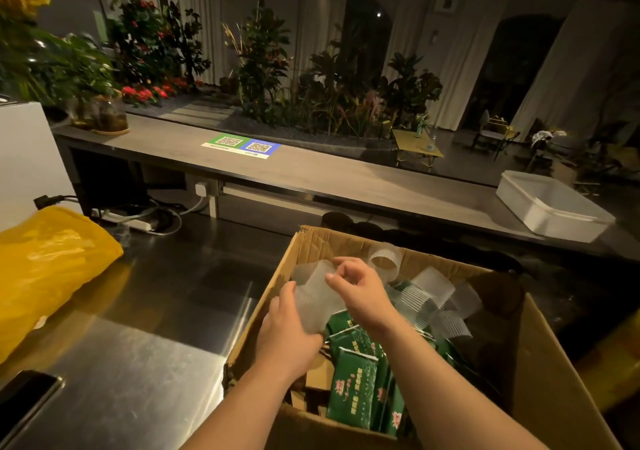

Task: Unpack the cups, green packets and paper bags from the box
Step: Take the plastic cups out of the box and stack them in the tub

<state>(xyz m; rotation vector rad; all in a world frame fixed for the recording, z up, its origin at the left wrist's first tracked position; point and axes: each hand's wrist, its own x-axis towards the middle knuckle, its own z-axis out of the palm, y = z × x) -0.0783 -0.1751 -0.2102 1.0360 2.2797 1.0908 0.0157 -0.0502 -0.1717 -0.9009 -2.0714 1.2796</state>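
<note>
An open cardboard box (550, 373) stands on the steel counter in front of me. Inside lie several translucent ribbed plastic cups (433, 287) and upright green packets (353, 384). My left hand (287, 335) grips a stack of the clear cups (313, 293) from below at the box's left side. My right hand (360, 290) hovers just above that stack, its fingers curled and pinching at the top cup. Brown paper shows low in the box's left corner, mostly hidden.
A yellow plastic bag (45, 269) lies on the steel counter (145, 345) at left. A dark phone (24, 397) sits near the front left edge. A white tub (550, 203) rests on the raised shelf at right. Power strip and cables lie behind.
</note>
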